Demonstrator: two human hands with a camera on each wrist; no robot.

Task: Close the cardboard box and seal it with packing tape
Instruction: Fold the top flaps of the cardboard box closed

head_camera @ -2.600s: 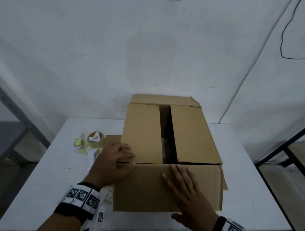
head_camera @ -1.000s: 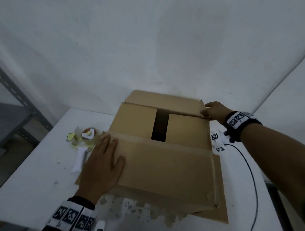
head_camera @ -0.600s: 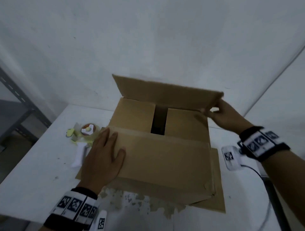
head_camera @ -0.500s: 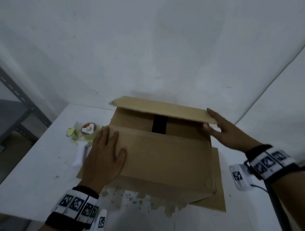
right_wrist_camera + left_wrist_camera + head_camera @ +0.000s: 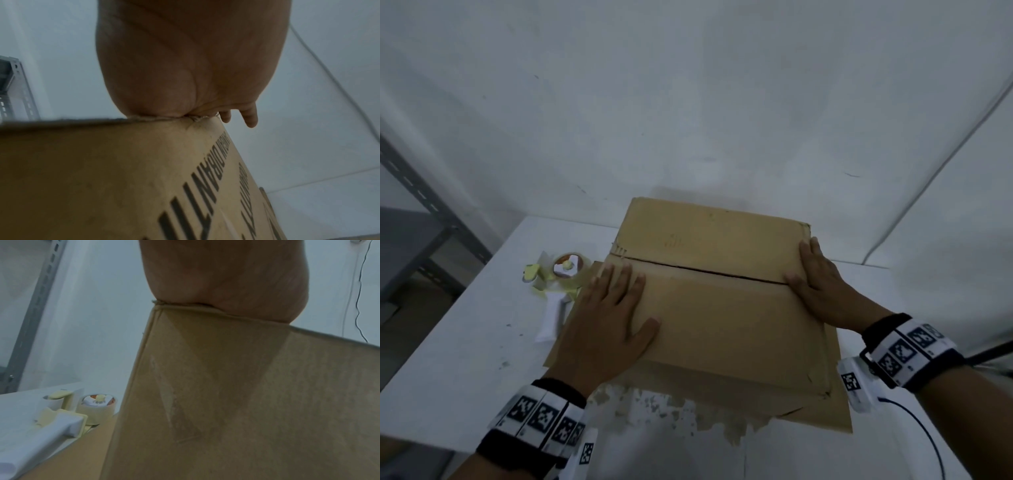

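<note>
The brown cardboard box [image 5: 719, 308] stands on the white table with both long top flaps folded down, meeting along a dark seam [image 5: 705, 270]. My left hand [image 5: 613, 301] lies flat, fingers spread, on the near flap at its left end. My right hand [image 5: 815, 274] lies flat across the seam at the right edge, fingers on the far flap. The tape dispenser [image 5: 558, 284], white-handled with a pale yellow roll, lies on the table left of the box; the left wrist view shows the dispenser [image 5: 68, 415] beside the box wall [image 5: 236, 402]. Printed letters mark the box side [image 5: 185, 186].
A flat cardboard sheet [image 5: 835, 414] lies under the box, sticking out at the near right. The white table [image 5: 465, 359] has chipped paint near its front edge. A grey metal shelf frame [image 5: 421, 219] stands at the left. A cable [image 5: 921, 431] trails from my right wrist.
My right hand swung the far flap up and folded it down to meet the near flap, then came to rest on the seam. My left hand stayed pressing the near flap.
</note>
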